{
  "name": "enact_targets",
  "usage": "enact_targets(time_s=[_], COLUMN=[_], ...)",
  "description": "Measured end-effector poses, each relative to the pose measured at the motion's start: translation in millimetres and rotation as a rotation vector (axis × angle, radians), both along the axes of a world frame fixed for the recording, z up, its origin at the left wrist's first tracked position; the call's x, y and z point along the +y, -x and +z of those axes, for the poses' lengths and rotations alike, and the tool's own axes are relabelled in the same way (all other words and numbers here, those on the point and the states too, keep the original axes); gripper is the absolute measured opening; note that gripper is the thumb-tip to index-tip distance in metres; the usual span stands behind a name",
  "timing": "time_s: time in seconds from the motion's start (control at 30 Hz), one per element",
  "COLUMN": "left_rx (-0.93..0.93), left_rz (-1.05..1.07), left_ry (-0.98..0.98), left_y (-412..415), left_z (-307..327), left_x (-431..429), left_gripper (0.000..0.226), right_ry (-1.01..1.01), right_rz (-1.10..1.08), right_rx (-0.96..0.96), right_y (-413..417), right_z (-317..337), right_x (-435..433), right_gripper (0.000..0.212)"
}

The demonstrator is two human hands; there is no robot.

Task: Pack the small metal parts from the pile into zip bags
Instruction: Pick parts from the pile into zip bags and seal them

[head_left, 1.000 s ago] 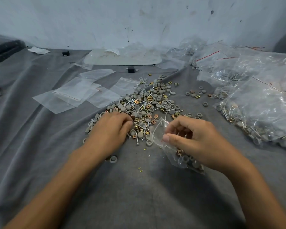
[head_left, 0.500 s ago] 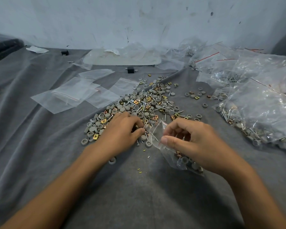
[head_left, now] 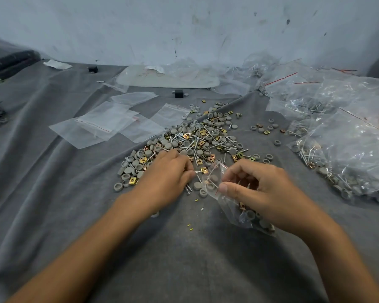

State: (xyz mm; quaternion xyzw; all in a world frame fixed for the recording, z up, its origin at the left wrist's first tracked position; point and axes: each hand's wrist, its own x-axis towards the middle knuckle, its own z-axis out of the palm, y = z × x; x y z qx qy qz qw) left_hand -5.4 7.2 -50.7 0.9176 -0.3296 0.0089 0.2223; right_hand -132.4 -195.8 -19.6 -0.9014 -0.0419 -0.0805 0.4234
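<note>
A pile of small parts [head_left: 197, 138], grey round caps, silver screws and brass square clips, lies on the grey cloth [head_left: 53, 204] in the middle. My left hand [head_left: 164, 178] rests palm-down on the pile's near edge, fingers curled, pinching a screw at its fingertips. My right hand [head_left: 263, 193] pinches the mouth of a clear zip bag [head_left: 230, 200] and holds it open beside the pile. The bag's bottom holds a few caps and clips, partly hidden under my right hand.
Several empty zip bags [head_left: 105, 125] lie flat at the left back. Filled clear bags [head_left: 350, 145] are heaped along the right. A small black block [head_left: 179, 93] sits behind the pile, and a wall closes the back.
My left hand has slid right along the pile's near edge toward the bag mouth, uncovering caps on its left. My right hand keeps the bag open in place.
</note>
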Motion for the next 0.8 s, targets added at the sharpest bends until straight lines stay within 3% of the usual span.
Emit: enact_targets(time_s=[0.1, 0.3, 0.57, 0.8], left_rx=[-0.009, 0.130, 0.166, 0.204], left_rz=[0.020, -0.052, -0.208, -0.217], left_ry=[0.051, 0.340, 0.261, 0.397], left_y=[0, 14, 29, 34], left_z=[11, 38, 36, 29], left_x=[7, 18, 13, 2], left_gripper=[0.009, 0.011, 0.007, 0.012], right_ry=[-0.006, 0.005, 0.006, 0.010], right_rz=[0.005, 0.014, 0.009, 0.018], right_rx=[-0.007, -0.015, -0.040, -0.030], right_y=[0, 0, -2, -3], right_z=[0, 0, -2, -2], right_x=[0, 1, 1, 3], right_gripper=[0.023, 0.028, 0.023, 0.019])
